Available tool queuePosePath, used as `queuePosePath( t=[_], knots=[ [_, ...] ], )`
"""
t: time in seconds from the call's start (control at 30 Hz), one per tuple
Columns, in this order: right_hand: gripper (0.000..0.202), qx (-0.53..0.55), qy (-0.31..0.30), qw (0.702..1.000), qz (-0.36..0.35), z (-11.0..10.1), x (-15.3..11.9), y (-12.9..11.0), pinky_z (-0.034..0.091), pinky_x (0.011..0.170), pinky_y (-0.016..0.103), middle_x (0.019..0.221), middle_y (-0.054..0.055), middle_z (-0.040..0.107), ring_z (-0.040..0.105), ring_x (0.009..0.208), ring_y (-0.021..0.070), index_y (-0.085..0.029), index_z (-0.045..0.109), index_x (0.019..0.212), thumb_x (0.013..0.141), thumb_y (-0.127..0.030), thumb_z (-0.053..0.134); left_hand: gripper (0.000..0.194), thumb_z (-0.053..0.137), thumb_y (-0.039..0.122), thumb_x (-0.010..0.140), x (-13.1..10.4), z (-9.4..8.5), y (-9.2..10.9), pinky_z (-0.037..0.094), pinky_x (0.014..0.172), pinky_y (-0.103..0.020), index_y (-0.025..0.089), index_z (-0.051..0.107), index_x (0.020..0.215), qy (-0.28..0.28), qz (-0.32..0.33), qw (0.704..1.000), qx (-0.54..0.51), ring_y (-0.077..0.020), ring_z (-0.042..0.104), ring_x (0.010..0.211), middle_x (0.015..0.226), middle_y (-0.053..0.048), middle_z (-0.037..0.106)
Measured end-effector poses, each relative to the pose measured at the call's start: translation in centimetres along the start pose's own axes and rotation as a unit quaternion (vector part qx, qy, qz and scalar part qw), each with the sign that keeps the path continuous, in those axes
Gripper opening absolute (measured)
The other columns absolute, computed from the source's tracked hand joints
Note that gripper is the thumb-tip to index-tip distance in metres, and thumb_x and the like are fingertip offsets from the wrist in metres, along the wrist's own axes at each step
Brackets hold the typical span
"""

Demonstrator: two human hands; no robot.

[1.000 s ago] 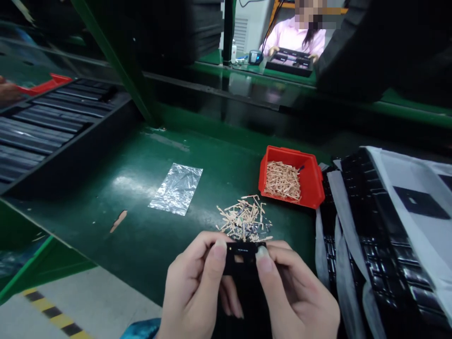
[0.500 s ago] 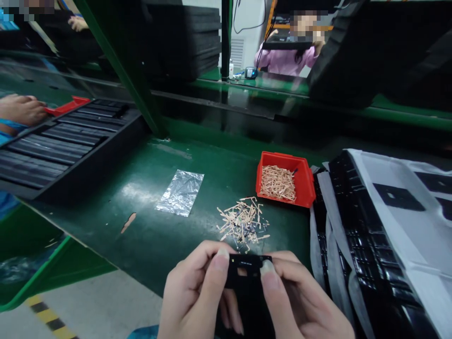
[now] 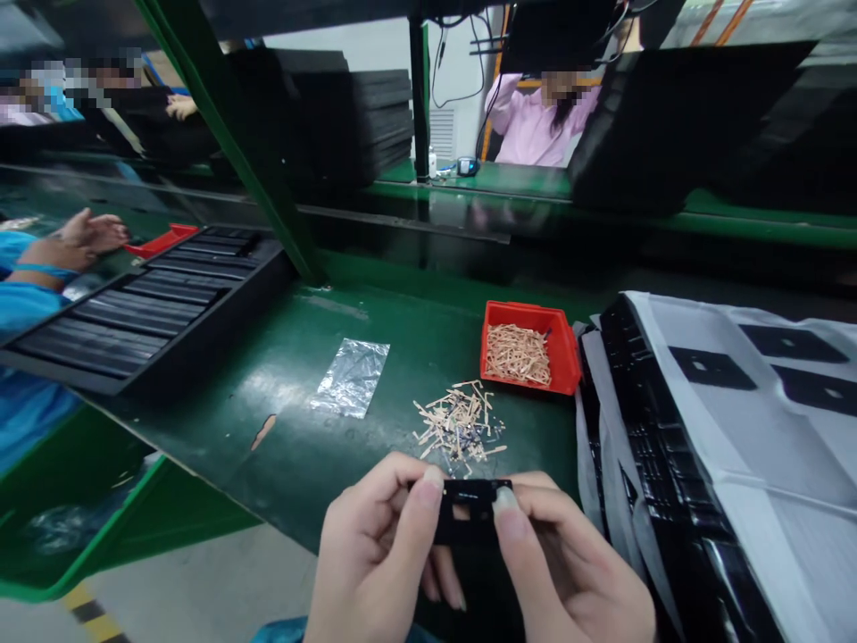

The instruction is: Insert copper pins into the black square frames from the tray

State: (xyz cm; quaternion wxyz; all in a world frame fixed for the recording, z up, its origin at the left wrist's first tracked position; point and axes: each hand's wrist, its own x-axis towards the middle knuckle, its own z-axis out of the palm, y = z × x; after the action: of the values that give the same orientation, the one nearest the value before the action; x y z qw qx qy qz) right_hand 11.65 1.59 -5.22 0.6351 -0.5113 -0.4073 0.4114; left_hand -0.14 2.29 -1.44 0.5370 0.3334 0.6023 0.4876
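Note:
Both my hands grip a flat black plate with a small square cutout near its top edge. My left hand pinches its left side, thumb on the face and fingers curled behind. My right hand pinches the top right corner in the same way. The plate's lower part is dark and hard to make out. Just beyond my hands, a loose pile of small beige strips, with some dark bits among them, lies on the green table.
A red bin holds more beige strips. A clear plastic bag lies left of the pile. Black trays with white sheets are stacked at right. At left stand a black tray, a green bin and a co-worker's hand.
The view has tilted up and shifted slightly. My hands keep hold of the black plate, now tipped a little. The co-worker's hand at left has lifted and turned.

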Motion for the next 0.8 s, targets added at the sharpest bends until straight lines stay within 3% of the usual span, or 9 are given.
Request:
queuePosePath(
  t=[0.23, 0.47, 0.6, 0.8],
  knots=[
    [0.022, 0.038, -0.041, 0.998, 0.030, -0.6, -0.2, 0.3, 0.052, 0.070, 0.023, 0.081, 0.001, 0.067, 0.064, 0.074, 0.0140, -0.022, 0.067, 0.078, 0.099, -0.029, 0.070, 0.044, 0.078, 0.053, 0.092, 0.5, -1.6, 0.7, 0.045, 0.046, -0.013, 0.019, 0.056, 0.074, -0.123, -0.039, 0.992, -0.005, -0.0118, 0.070, 0.045, 0.053, -0.004, 0.075],
    [0.024, 0.065, -0.075, 0.994, 0.050, -1.0, -0.2, 0.0, 0.051, 0.070, 0.023, 0.079, 0.001, 0.069, 0.066, 0.073, 0.0135, -0.022, 0.072, 0.078, 0.100, -0.032, 0.070, 0.046, 0.082, 0.051, 0.091, 0.5, -2.4, 0.4, 0.050, 0.047, -0.014, 0.019, 0.054, 0.073, -0.162, -0.039, 0.986, -0.025, -0.0136, 0.075, 0.052, 0.065, -0.006, 0.080],
    [0.024, 0.077, -0.072, 0.993, 0.046, -1.0, -0.4, -0.2, 0.052, 0.069, 0.024, 0.077, 0.001, 0.069, 0.064, 0.072, 0.0144, -0.021, 0.071, 0.077, 0.099, -0.032, 0.071, 0.041, 0.081, 0.050, 0.093, 0.5, -2.7, 0.2, 0.051, 0.046, -0.013, 0.017, 0.062, 0.076, -0.188, -0.036, 0.978, -0.082, -0.0148, 0.078, 0.054, 0.062, -0.006, 0.080],
    [0.022, 0.075, -0.038, 0.996, 0.024, -1.2, -0.4, -0.3, 0.053, 0.067, 0.024, 0.076, 0.002, 0.069, 0.066, 0.071, 0.0148, -0.021, 0.073, 0.078, 0.099, -0.027, 0.071, 0.042, 0.068, 0.053, 0.102, -0.5, -2.4, 0.1, 0.055, 0.049, -0.015, 0.014, 0.081, 0.093, -0.165, 0.017, 0.984, -0.068, -0.0149, 0.076, 0.056, 0.063, -0.007, 0.079]
  ],
)
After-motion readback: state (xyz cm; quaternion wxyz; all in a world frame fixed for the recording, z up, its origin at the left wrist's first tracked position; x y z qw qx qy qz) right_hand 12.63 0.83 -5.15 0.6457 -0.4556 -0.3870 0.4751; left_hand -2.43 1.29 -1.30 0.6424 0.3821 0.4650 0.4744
